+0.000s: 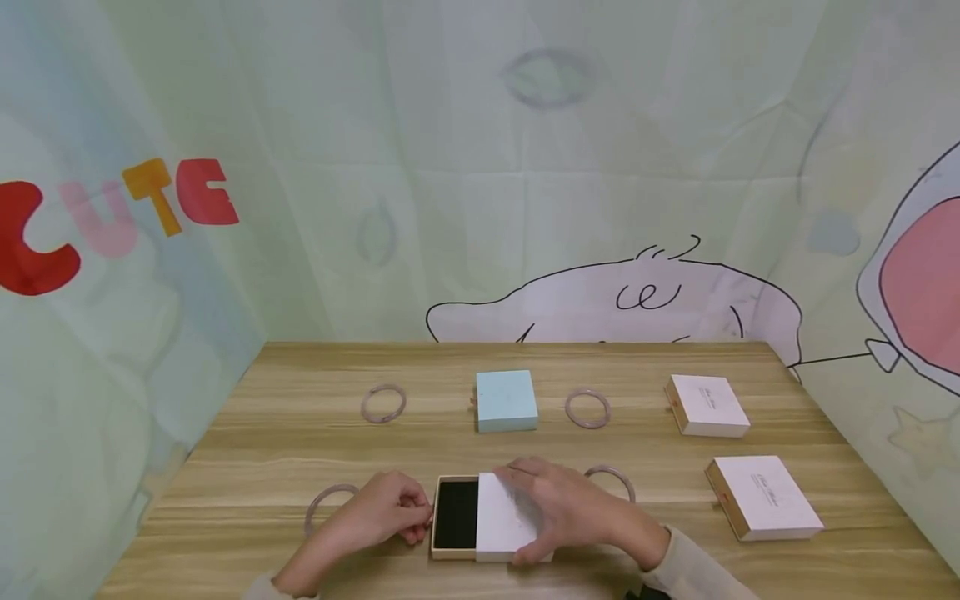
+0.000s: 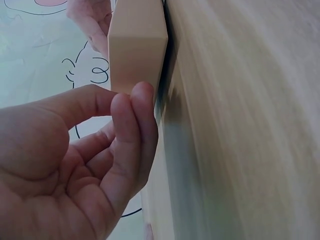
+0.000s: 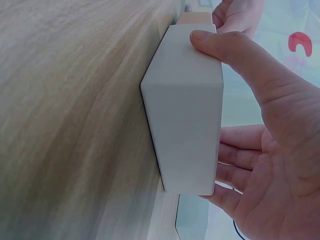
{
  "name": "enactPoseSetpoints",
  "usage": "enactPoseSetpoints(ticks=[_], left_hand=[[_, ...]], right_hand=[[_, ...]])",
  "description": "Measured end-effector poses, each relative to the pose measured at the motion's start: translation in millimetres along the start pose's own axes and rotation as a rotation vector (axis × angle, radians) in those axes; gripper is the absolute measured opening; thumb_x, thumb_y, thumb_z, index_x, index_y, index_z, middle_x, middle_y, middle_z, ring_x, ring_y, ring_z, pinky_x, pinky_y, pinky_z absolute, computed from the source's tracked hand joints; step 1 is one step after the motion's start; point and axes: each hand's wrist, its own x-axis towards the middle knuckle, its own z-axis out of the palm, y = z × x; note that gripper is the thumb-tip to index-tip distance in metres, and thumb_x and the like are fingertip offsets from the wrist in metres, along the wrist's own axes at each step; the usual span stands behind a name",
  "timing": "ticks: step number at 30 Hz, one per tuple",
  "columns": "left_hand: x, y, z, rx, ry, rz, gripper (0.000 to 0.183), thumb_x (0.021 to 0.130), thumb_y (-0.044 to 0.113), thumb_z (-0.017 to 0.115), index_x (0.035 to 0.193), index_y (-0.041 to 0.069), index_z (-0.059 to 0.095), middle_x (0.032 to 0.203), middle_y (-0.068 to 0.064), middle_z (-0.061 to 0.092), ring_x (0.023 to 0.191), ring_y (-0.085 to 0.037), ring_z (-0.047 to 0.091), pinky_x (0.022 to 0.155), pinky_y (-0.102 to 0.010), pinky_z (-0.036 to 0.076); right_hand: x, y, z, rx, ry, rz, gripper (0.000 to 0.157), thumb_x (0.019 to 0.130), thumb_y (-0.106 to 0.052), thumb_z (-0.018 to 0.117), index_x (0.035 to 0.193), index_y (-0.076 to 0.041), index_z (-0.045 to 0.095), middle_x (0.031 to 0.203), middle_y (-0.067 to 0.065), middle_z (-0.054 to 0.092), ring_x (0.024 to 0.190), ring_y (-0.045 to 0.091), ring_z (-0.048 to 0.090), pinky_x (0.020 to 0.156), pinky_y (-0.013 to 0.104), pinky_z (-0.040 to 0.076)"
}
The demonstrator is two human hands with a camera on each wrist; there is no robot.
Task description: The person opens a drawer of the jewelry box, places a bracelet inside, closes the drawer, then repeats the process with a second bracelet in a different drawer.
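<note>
A white drawer-style jewelry box [image 1: 504,533] lies at the table's near middle, with its inner tray [image 1: 456,553] slid partly out to the left and black padding [image 1: 456,515] showing inside. My right hand [image 1: 566,505] grips the white sleeve, thumb on the near side and fingers on the far side, as the right wrist view also shows. At the tray's left end, my left hand [image 1: 390,507] pinches thumb against fingertips; whatever lies between them is hidden. Pale purple bangles lie close by, one bangle [image 1: 321,502] behind the left hand and another bangle [image 1: 617,474] behind the right.
Farther back sit a light blue box [image 1: 506,401], a left bangle [image 1: 383,403] and a right bangle [image 1: 588,408]. Two white boxes stand on the right, a rear box [image 1: 708,405] and a front box [image 1: 765,496]. A printed curtain [image 1: 322,208] hangs behind the wooden table [image 1: 247,467].
</note>
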Motion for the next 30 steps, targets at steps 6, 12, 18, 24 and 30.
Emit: enactPoseSetpoints(ticks=[6, 12, 18, 24, 30], left_hand=[[-1.5, 1.3, -1.5, -0.015, 0.004, -0.005, 0.014, 0.091, 0.000, 0.061, 0.080, -0.002, 0.068, 0.067, -0.006, 0.067, 0.058, -0.018, 0.066, 0.057, -0.030, 0.056], [-5.2, 0.6, -3.2, -0.006, 0.012, 0.000, 0.013, 0.090, -0.001, 0.061, 0.079, -0.002, 0.068, 0.067, -0.005, 0.067, 0.057, -0.016, 0.065, 0.056, -0.029, 0.055], [-9.6, -2.3, -4.4, -0.020, 0.017, -0.011, 0.014, 0.091, -0.001, 0.061, 0.079, -0.003, 0.068, 0.067, -0.006, 0.067, 0.057, -0.016, 0.064, 0.055, -0.030, 0.056], [-8.2, -3.3, -4.1, -0.034, 0.010, -0.006, 0.015, 0.091, -0.002, 0.060, 0.079, -0.004, 0.067, 0.067, -0.007, 0.067, 0.057, -0.017, 0.064, 0.055, -0.032, 0.056], [-7.1, -3.1, -5.1, -0.023, 0.009, -0.006, 0.014, 0.091, -0.002, 0.060, 0.079, -0.003, 0.067, 0.068, -0.006, 0.067, 0.057, -0.017, 0.064, 0.056, -0.031, 0.056]], right_hand=[[-0.2, 0.1, -1.0, 0.005, -0.002, -0.001, 0.101, 0.070, -0.055, 0.084, 0.147, -0.002, 0.045, 0.140, 0.010, 0.052, 0.123, 0.020, 0.053, 0.100, 0.034, 0.046], [0.3, -0.6, -0.7, 0.003, 0.004, -0.016, 0.101, 0.070, -0.055, 0.084, 0.147, -0.002, 0.045, 0.140, 0.010, 0.053, 0.124, 0.021, 0.052, 0.100, 0.034, 0.046], [3.2, -2.7, 0.2, -0.022, 0.000, -0.038, 0.102, 0.071, -0.057, 0.083, 0.147, -0.001, 0.045, 0.140, 0.011, 0.053, 0.126, 0.021, 0.051, 0.102, 0.033, 0.044], [2.9, -2.4, -0.1, -0.035, -0.004, -0.025, 0.103, 0.070, -0.057, 0.084, 0.147, -0.001, 0.045, 0.140, 0.012, 0.053, 0.125, 0.021, 0.052, 0.101, 0.033, 0.045], [0.8, -1.4, -1.9, -0.026, -0.004, -0.019, 0.102, 0.071, -0.057, 0.084, 0.147, -0.001, 0.045, 0.140, 0.011, 0.052, 0.125, 0.021, 0.052, 0.101, 0.033, 0.045]])
